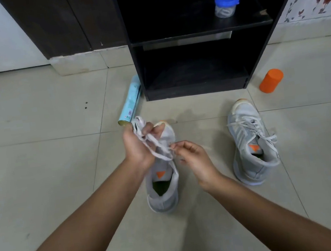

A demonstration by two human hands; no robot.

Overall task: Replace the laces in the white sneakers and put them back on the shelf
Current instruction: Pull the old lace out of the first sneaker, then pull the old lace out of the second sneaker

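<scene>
The left hand [139,144] is holding a bunch of flat white lace [159,148] in its curled fingers, right above the toe of the near sneaker [164,190]. The right hand [196,160] is pinching a thin bit of that lace, just beside the left hand. The near sneaker is sitting on the smooth tiled floor [40,173], soft and grey-white. The other sneaker [251,147] is sitting to its right, laced, near the dark boxy shelf [190,35].
</scene>
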